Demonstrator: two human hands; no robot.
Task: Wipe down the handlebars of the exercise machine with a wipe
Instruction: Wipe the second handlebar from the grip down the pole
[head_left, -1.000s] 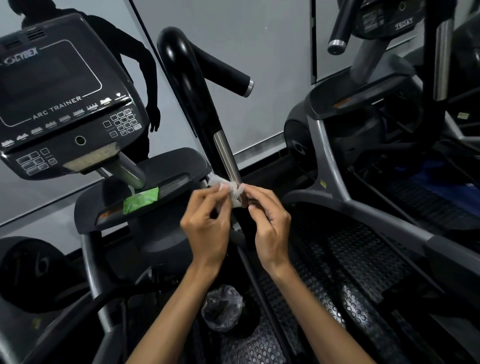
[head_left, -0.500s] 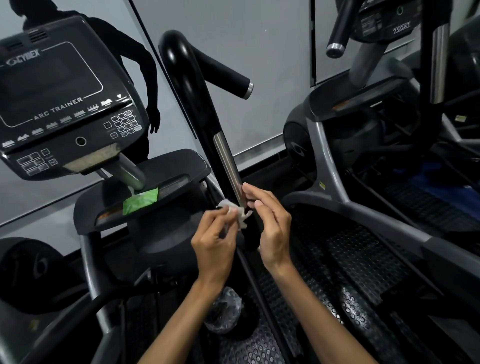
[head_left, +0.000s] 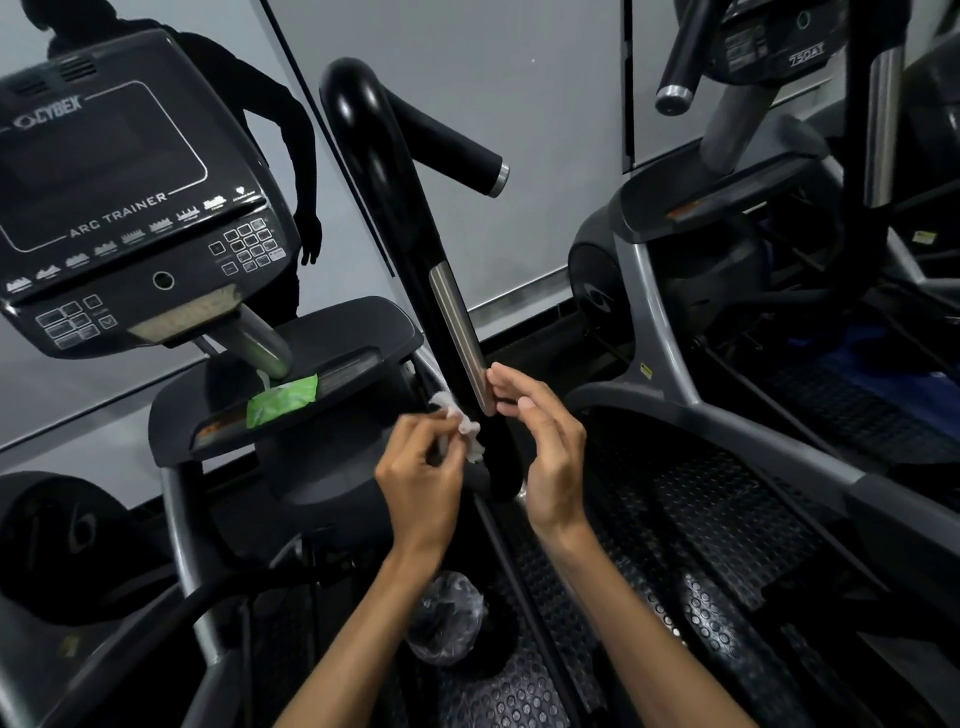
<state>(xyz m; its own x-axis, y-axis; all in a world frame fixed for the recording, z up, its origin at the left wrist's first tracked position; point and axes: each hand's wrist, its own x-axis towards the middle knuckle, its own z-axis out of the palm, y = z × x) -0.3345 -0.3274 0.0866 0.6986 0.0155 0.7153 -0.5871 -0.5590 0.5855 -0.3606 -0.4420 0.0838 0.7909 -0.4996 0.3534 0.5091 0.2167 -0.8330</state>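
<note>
Head view: the left hand (head_left: 421, 467) pinches a small crumpled wipe (head_left: 460, 423) between thumb and fingertips, just left of the lower end of the handlebar (head_left: 415, 228). The wipe's edge looks to be at the bar or just beside it; I cannot tell if it touches. The right hand (head_left: 545, 441) holds nothing, fingers loosely extended, their tips at the metal strip (head_left: 460, 332) on the bar's right side. The hands stand apart, the bar between them.

Risks, as I judge them: the wipe is bunched so small that it could slip from the pinch and fall to the treads (head_left: 701, 519) below. A wad that tight covers little, so the bar's far side, the upper bend and the side grip (head_left: 462, 153) may be missed. The bare right fingers on the strip could smear it again. A green pack (head_left: 283, 397) lies on the tray (head_left: 332, 338) nearby.
</note>
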